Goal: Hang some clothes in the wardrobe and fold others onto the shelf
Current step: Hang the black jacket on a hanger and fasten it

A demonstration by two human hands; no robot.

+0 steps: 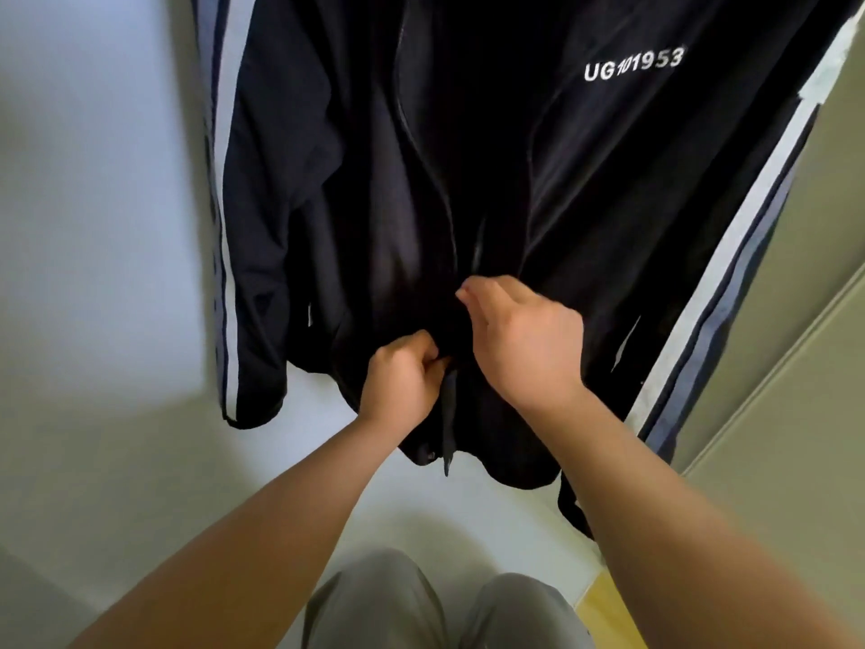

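The jacket [561, 180] hangs at full length before the person, its hanger out of view, so the two front edges fall together along the zip line. The left hand [402, 381] pinches the lower front edge between thumb and curled fingers, apparently to hold it taut. The right hand [524, 339], fingers curled, grips the fabric just above (whether it holds the slider cannot be told), probably to close the zip.

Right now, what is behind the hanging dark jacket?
Past the dark jacket, a pale surface shows at left, a beige panel at right. Whatever lies directly behind the fabric is covered.
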